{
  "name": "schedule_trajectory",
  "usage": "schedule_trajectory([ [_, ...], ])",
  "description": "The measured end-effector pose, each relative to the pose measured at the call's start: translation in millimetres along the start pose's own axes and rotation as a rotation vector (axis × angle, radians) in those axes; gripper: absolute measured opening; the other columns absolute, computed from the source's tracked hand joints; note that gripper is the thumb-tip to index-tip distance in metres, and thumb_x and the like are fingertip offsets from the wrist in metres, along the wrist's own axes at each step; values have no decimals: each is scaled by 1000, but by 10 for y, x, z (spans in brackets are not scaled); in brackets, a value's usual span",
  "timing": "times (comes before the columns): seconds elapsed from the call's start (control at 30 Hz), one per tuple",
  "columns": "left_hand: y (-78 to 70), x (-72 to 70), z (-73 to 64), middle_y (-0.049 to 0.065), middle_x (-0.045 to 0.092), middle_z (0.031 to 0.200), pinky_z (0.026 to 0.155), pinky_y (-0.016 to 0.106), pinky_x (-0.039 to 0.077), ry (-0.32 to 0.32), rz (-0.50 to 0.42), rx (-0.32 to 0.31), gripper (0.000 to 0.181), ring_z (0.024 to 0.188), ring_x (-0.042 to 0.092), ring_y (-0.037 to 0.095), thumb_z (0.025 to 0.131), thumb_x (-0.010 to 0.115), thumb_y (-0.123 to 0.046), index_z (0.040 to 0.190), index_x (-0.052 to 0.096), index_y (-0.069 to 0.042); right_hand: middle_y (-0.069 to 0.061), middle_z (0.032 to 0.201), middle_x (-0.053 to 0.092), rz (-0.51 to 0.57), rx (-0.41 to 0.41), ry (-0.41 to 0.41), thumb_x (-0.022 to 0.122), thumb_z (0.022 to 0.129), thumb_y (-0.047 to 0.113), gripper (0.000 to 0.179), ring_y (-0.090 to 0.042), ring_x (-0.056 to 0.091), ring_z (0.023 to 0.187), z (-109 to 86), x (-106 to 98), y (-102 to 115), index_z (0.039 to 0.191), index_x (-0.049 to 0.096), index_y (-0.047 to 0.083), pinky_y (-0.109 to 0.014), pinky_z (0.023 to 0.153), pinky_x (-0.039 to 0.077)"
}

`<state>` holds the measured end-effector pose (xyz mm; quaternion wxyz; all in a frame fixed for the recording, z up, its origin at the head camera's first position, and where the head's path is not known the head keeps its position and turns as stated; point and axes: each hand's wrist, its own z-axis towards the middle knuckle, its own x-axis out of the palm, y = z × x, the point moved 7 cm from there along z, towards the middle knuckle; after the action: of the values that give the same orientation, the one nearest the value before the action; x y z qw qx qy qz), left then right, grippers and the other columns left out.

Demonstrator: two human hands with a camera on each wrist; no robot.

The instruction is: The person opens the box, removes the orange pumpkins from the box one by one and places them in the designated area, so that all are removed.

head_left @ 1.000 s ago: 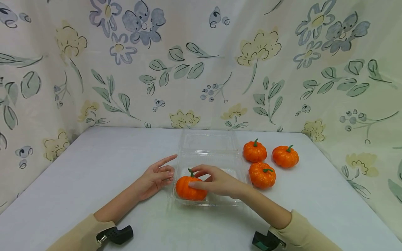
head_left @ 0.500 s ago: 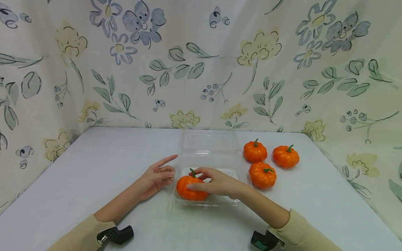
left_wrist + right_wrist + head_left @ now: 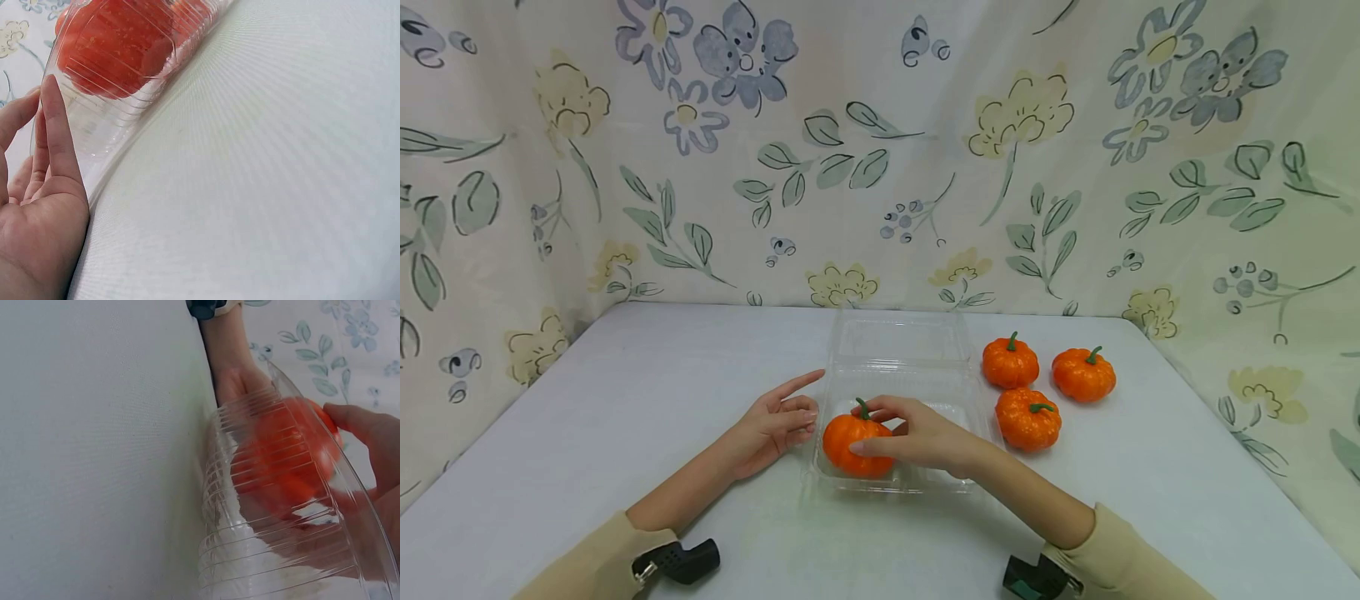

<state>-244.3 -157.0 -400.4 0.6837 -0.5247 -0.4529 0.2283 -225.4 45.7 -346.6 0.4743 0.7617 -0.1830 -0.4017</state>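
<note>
A small orange pumpkin [image 3: 848,447] with a green stem is at the near left of an open clear plastic clamshell box [image 3: 936,482]. My right hand [image 3: 925,437] grips it from the right, thumb on its near side and fingers behind it. Through the ribbed clear wall in the right wrist view, the pumpkin [image 3: 287,450] appears between thumb and fingers. My left hand [image 3: 767,433] rests beside the box's left wall with its index finger extended. In the left wrist view, the left hand's fingertips [image 3: 53,84] are right at the box's rim.
To the right of the box are three more orange pumpkins: one at the back [image 3: 1010,363], one at the far right [image 3: 1083,375] and one in front [image 3: 1028,421]. The box's lid [image 3: 898,340] lies back on the white table [image 3: 647,392]. A floral curtain [image 3: 880,217] hangs behind.
The pumpkin in my right hand has shifted slightly right and a little upward, its stem now leaning left. My left hand and the other pumpkins have stayed put.
</note>
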Motion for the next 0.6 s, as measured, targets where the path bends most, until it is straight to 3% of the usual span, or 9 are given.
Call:
schedule_trajectory([
  [0.27,-6,5,-2,-5,65,100,82,18,61,1,-8,8,64,83,67,6,105,55,5,164,36,-12,-11,143,62,-60,-59,-39,78,94,32,57,-25,60,115,-26,-49,37,144,61,12,-39,93,58],
  [0.6,-6,4,-1,-4,65,101,83,18,61,-9,-14,-1,65,84,69,7,105,56,4,165,33,-10,-10,141,62,-42,-137,-38,78,94,32,56,-26,60,115,-60,-84,68,144,62,12,-38,94,58],
])
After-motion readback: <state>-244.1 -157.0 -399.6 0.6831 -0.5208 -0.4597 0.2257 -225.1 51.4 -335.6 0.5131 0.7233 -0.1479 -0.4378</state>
